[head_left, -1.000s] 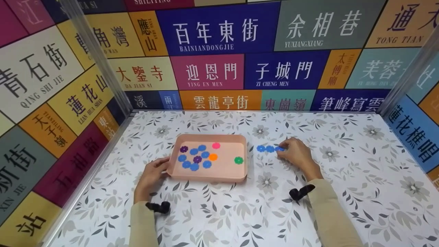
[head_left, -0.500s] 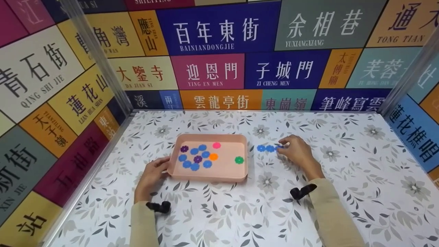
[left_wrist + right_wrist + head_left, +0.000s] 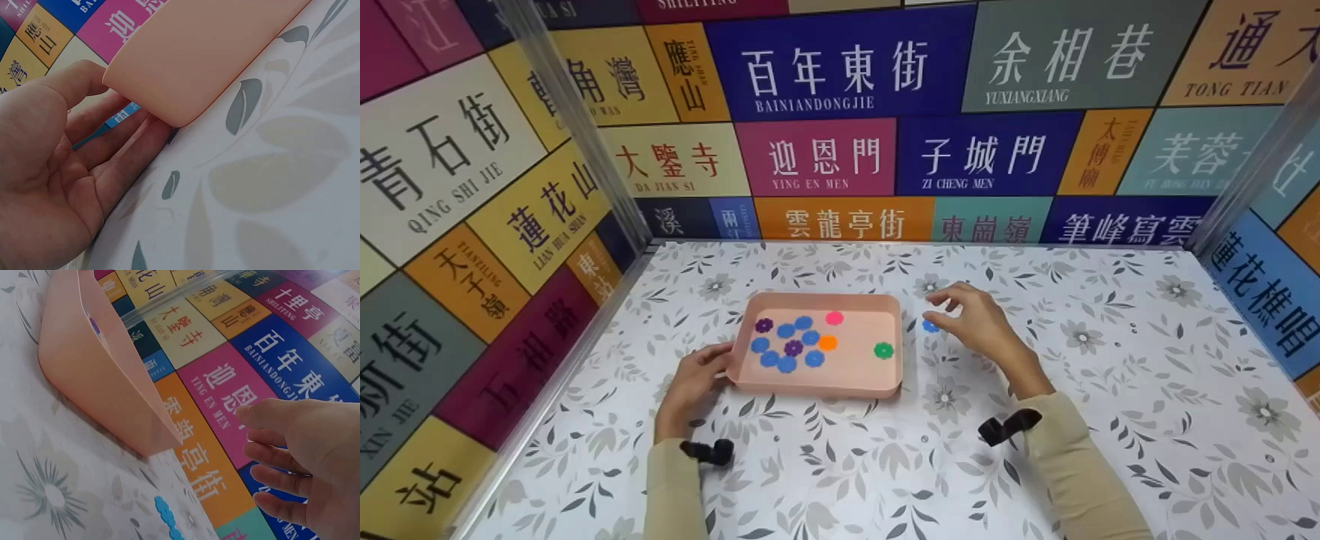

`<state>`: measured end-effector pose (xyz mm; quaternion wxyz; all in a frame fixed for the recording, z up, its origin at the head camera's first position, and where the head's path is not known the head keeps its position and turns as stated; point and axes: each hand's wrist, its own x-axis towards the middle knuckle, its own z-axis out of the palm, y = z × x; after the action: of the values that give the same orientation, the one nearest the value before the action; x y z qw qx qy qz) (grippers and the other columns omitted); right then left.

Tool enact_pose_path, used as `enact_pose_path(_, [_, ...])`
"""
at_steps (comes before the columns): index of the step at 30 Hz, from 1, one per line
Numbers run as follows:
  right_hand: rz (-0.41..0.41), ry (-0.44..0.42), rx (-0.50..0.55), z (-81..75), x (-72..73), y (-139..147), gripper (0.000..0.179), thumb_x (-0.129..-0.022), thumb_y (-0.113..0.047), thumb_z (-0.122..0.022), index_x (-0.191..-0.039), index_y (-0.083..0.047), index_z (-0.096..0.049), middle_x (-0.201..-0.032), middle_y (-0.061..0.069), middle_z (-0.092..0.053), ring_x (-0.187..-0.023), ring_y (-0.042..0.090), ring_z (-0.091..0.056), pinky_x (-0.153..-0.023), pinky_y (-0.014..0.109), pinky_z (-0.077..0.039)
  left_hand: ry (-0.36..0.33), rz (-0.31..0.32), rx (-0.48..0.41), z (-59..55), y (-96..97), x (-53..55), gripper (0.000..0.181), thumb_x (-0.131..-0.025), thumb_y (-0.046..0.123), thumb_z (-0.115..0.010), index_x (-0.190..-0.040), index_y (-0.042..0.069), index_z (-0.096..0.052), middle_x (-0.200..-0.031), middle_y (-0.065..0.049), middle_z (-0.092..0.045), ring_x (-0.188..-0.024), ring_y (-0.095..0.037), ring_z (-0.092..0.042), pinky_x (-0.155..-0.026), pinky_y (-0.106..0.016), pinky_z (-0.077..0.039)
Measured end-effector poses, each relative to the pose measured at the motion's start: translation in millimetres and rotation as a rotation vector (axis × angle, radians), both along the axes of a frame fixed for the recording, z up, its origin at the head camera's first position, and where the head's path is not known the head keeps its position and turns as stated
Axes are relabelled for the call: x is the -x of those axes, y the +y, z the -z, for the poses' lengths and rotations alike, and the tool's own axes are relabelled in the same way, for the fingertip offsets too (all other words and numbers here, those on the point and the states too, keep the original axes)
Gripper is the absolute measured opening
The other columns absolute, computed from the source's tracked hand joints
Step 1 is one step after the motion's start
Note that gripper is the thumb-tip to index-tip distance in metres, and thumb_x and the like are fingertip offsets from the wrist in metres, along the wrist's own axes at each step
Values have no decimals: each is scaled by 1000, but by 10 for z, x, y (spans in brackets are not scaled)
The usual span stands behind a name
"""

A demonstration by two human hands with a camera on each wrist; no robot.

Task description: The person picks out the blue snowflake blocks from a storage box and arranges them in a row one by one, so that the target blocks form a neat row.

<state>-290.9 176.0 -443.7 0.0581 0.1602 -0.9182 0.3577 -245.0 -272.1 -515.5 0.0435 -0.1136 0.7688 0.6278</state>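
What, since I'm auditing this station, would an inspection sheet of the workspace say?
Surface: white tabletop, grey leaf-and-flower print.
Job's things: peach tray holding blue, purple, orange, pink and green flower-shaped pieces; loose blue pieces on the tabletop beside the tray.
Clutter: nothing seen.
Hands: left hand touches the tray's left end; right hand hovers by the loose blue pieces, holding nothing visible.
Cables: nothing seen.
Surroundings: colourful lettered wall panels on three sides.
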Motion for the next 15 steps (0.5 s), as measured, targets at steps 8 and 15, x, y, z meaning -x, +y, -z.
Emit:
enact_pose_path(8, [-85,-8,-14,16,-96,-281,32,-92,-27,-73,-119,-11,-71,-116,8,-67,-102,30,-64,-76,39,-53,10,-7,-9,-2,1,12,43,-100,19,-56,-139,2,-56,-139,-22,-59,-101,-16,-68,-84,-28,-57])
enact_pose_path(15, [-141,-25,-25,60,-141,-555,36,-91,-29,-73,-121,-10,-69,-114,8,-67,-104,28,-63,-82,41,-54,-10,-10,-43,-12,14,0,42,-100,17,-57,-140,2,-56,-139,-20,-60,-102,-17,-67,-86,-28,-57])
